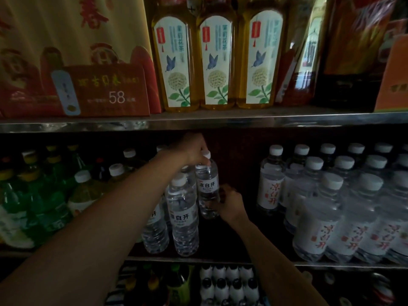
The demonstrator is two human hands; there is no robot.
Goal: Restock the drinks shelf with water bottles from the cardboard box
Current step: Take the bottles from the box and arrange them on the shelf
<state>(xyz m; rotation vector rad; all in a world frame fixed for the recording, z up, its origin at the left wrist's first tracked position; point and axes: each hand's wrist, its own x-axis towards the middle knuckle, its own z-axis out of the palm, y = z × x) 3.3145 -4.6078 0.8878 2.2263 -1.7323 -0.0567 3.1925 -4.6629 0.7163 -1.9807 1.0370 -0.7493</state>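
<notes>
A clear water bottle (207,188) with a white cap and white label stands deep on the middle shelf (220,259). My left hand (194,149) grips it from above at the cap. My right hand (230,203) holds its lower side from the right, fingers curled against it. In front of it stand two more water bottles (183,219) of the same kind in a row. The cardboard box is out of view.
A block of white-capped water bottles (331,206) fills the shelf's right side, with a dark gap between it and the held bottle. Green and yellow drink bottles (44,195) crowd the left. Tea bottles (215,56) stand on the shelf above; small bottles (227,286) sit below.
</notes>
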